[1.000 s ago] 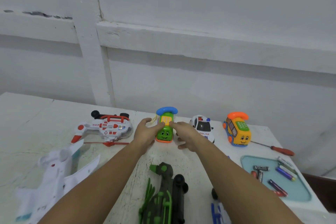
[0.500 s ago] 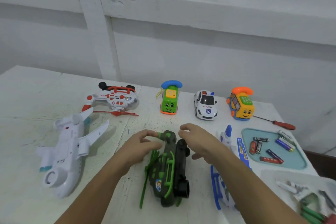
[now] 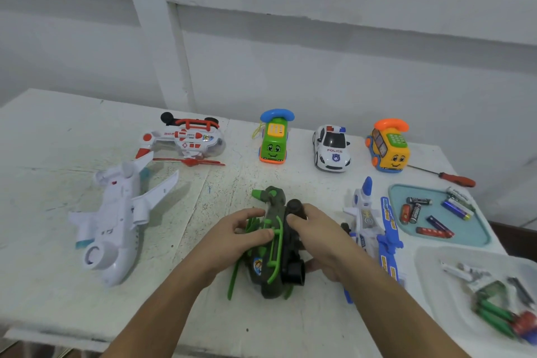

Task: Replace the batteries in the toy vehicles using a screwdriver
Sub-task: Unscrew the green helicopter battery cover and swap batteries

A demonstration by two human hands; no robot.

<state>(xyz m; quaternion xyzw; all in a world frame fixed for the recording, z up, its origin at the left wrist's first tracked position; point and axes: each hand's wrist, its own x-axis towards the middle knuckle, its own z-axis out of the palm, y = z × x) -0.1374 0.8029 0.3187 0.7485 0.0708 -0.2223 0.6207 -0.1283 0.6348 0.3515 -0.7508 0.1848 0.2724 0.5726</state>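
A dark green toy helicopter (image 3: 274, 253) lies on its side near the table's front middle. My left hand (image 3: 238, 237) grips its left flank, fingers curled over the green skid. My right hand (image 3: 315, 237) holds its right side by the black wheels. A red-handled screwdriver (image 3: 453, 180) lies at the far right, behind a teal tray (image 3: 476, 234) with several loose batteries (image 3: 436, 216). Along the back stand a green phone car (image 3: 273, 141), a white police car (image 3: 332, 148) and an orange phone car (image 3: 389, 147).
A white toy plane (image 3: 116, 218) lies at left, a red-and-white helicopter (image 3: 186, 138) behind it. A blue-and-white toy aircraft (image 3: 372, 229) lies just right of my right hand. A clear tray (image 3: 430, 276) with tools sits at the front right corner. The wall rises behind the table.
Both hands left the green phone car at the back, came toward me and closed onto the dark green helicopter. The camera view tilted down.
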